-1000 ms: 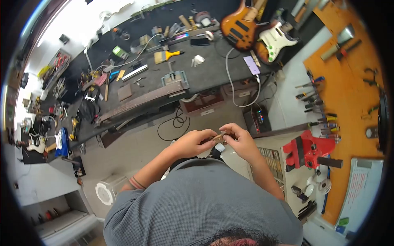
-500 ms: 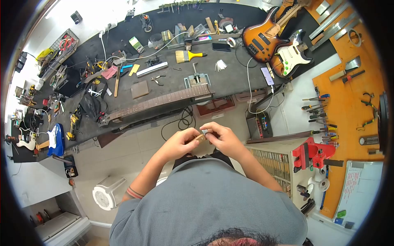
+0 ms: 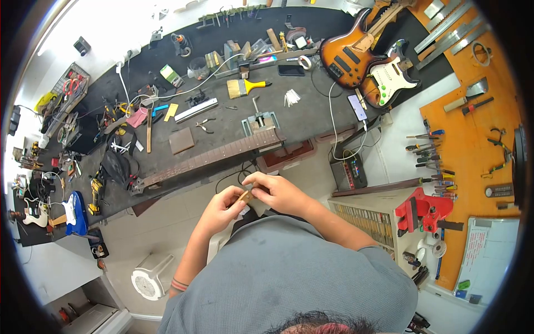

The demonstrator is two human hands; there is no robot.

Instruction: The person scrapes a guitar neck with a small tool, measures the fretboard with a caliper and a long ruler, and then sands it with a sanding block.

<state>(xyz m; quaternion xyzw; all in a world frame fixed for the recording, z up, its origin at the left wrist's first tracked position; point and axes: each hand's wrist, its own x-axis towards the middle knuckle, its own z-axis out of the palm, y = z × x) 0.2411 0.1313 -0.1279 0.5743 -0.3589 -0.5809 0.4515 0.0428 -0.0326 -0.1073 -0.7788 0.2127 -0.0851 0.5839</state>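
In front of my belly, my left hand [image 3: 223, 209] is closed in a pinch on a small tan piece that looks like wood [image 3: 246, 196]. My right hand [image 3: 278, 193] comes in from the other side, its fingertips curled against the same piece. Fingers cover much of it, so its full shape is hidden. Something pale shows just below the fingers, too small to name. Beyond both hands, a guitar neck [image 3: 208, 160] with a dark fretted fingerboard lies along the bench's front edge, its right end at a small metal vise [image 3: 260, 123].
The dark workbench [image 3: 222, 119] carries a yellow-handled brush [image 3: 245, 87], pliers [image 3: 205, 126] and a brown square [image 3: 181, 141]. Two guitar bodies [image 3: 347, 58] lie at the back right. A red vise [image 3: 425, 211] stands to my right, a white stool [image 3: 150, 281] to my left.
Both hands have shifted left in the view, and the small tan piece shows more between the fingers. The bench has also shifted slightly in the view as the head turned.
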